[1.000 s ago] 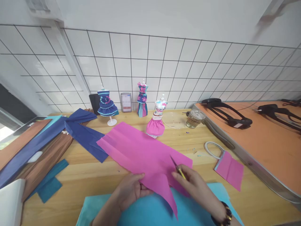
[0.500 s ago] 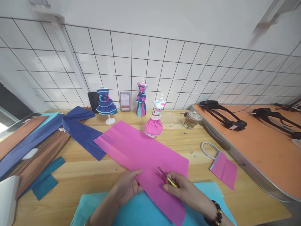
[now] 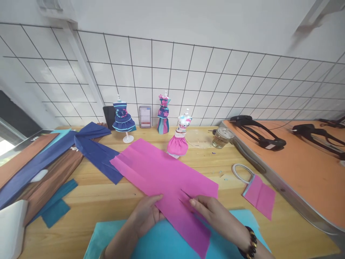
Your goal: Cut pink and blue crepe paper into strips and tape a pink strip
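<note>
A large pink cloth-like sheet [image 3: 156, 172] lies slantwise over the table and a turquoise sheet [image 3: 151, 241]. My left hand [image 3: 147, 214] is closed on the pink sheet's near edge, thumb on top and fingers underneath. Over the sheet, my right hand [image 3: 211, 210] grips dark-tipped tweezers [image 3: 186, 194] that point to the upper left; the fingers hide their handle. Just beyond the sheet stands a small dress form [image 3: 178, 144] in a pink skirt. Further back are a form in a blue tiered dress [image 3: 123, 120] and one in a striped skirt [image 3: 163, 117].
Blue and brown cloth strips [image 3: 51, 158] lie at left, with teal pieces [image 3: 55, 214] nearer me. On the right are a glass cup [image 3: 222, 137], a ring of white tape [image 3: 235, 176] and a small pink piece [image 3: 260, 196]. Black headsets [image 3: 258, 133] rest on an orange surface [image 3: 309, 165].
My right hand has turned slightly, and the yellow tweezers handle that showed before is now hidden. The left hand keeps its hold on the pink sheet. The whole view has shifted slightly.
</note>
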Available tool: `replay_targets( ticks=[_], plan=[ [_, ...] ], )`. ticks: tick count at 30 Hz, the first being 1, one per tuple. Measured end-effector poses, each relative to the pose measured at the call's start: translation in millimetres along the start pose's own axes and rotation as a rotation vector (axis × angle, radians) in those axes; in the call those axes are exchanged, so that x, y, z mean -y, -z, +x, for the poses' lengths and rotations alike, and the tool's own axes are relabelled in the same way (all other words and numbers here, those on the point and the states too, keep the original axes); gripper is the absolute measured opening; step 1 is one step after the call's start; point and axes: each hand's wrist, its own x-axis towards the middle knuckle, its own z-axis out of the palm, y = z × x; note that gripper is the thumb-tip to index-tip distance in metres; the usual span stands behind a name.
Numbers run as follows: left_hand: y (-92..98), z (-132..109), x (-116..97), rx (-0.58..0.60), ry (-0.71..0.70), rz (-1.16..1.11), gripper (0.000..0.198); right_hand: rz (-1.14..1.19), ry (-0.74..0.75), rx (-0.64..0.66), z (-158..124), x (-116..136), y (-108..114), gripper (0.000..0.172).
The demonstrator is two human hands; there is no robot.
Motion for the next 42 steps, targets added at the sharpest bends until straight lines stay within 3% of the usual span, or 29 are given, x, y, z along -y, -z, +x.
replay_targets(
  ticks=[5, 11, 22, 32, 42],
  plan=[
    [2.1, 0.6, 1.7, 0.030, -0.034, 0.018, 0.043, 0.160, -0.053, 0.094, 3.1, -8.6, -11.3, 0.051],
    [-0.3, -0.9, 1.4, -0.009, -0.042, 0.015, 0.047, 0.308, -0.153, 0.188, 6.3, -13.5, -9.5, 0.053],
    [1.0, -0.8, 0.3, 0.056, -0.038, 0.016, 0.043, 0.312, -0.281, 0.196, 23.2, -6.2, -13.1, 0.052],
    [0.8, -3.3, 0.2, 0.039, -0.025, 0.074, 0.036, 0.318, -0.275, 0.231, 32.7, 6.5, -16.4, 0.049],
    [2.0, -1.3, 1.5, 0.046, -0.039, 0.033, 0.040, 0.378, -0.224, 0.217, 36.1, 0.1, -21.5, 0.050]
  ],
)
